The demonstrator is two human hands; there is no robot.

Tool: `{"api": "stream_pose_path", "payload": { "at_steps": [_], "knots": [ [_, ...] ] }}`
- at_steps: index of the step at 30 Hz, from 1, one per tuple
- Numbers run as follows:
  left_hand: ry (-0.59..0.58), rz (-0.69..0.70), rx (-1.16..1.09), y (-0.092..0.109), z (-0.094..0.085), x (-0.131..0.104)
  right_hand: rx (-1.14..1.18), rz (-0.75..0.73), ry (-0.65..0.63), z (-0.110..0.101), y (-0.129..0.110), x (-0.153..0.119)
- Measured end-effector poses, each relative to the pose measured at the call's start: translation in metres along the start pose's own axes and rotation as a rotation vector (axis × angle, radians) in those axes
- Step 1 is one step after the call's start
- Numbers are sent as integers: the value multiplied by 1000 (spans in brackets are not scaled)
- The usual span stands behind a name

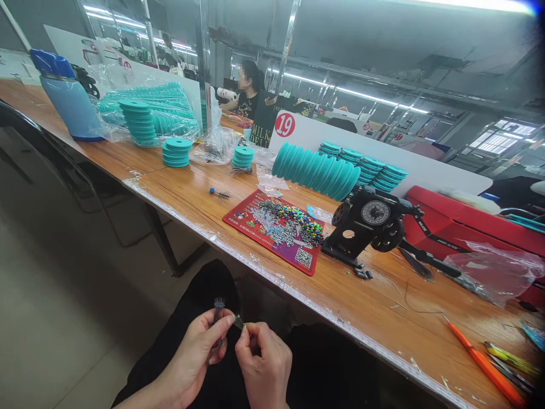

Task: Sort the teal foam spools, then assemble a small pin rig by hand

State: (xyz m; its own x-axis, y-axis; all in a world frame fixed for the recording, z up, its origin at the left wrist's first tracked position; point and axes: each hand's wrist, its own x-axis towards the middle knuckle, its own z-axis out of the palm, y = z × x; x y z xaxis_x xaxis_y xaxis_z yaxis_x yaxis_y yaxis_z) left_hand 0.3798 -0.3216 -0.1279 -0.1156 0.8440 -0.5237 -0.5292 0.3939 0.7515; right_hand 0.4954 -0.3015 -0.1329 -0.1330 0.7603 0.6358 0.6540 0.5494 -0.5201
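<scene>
Both my hands are low in the frame, over my lap, below the front edge of the wooden table (383,318). My left hand (200,349) grips a small bundle of pins (218,307) that stands up between thumb and fingers. My right hand (264,360) pinches a small dark piece (239,322) at its fingertips, touching the left thumb. On the table lies a red mat (255,230) heaped with silver pins and coloured pin heads (298,221).
Stacks of teal discs (315,170) lie across the table, more in a plastic bag (162,108). A black hand-crank machine (366,224) stands right of the mat. A blue bottle (70,96) stands far left, orange-handled tool (485,363) at right. Another person sits beyond the divider.
</scene>
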Motion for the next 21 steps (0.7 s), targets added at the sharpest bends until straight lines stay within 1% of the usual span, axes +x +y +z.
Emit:
{"api": "stream_pose_path", "payload": {
  "at_steps": [4, 9, 17, 21],
  "knots": [
    [-4, -4, 15, 2, 1, -1, -18, 2, 1, 2, 0, 0],
    [27, -24, 7, 3, 3, -3, -49, -5, 16, 1, -1, 0],
    [10, -25, -16, 1, 2, -2, -59, -42, 22, 1, -2, 0],
    [23, -37, -9, 1, 2, -3, -68, -53, 27, 3, -1, 0]
  ]
}}
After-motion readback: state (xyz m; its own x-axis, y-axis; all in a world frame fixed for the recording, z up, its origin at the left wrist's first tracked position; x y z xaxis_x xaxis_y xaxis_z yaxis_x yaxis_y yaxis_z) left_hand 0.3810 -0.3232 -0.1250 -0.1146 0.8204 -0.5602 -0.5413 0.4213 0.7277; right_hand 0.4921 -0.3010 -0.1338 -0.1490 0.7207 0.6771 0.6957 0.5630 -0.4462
